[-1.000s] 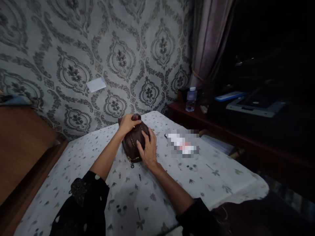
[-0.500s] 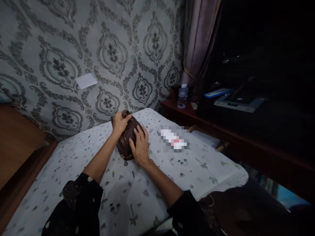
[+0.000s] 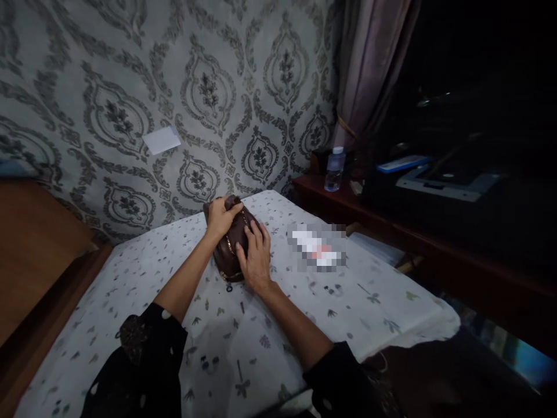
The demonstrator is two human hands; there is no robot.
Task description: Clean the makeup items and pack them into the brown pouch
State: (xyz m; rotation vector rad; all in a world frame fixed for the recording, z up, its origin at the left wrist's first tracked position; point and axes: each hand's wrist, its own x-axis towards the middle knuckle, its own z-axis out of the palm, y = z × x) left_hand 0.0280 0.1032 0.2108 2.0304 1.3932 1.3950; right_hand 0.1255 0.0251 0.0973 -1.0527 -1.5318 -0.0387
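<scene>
A dark brown handbag (image 3: 232, 244) with gold chain trim lies on the patterned white sheet (image 3: 209, 354), near the wall. At its upper end my left hand (image 3: 221, 217) is closed round the bag's strap or handle, the thumb over it. My right hand (image 3: 256, 255) rests on the bag's right side, fingers spread and stretched over the leather. Part of the bag is hidden beneath both hands. A small dark ring shows at the bag's lower end.
Right of the bag lies a blurred-out white and red item (image 3: 317, 247). A water bottle (image 3: 334, 169) stands on the dark red ledge (image 3: 304, 184). A wooden board (image 3: 35, 244) rises at the left. A white switch plate or card (image 3: 162, 140) is on the wallpaper.
The whole view has shifted slightly, so things appear a little farther right. Both hands keep the same places on the handbag.
</scene>
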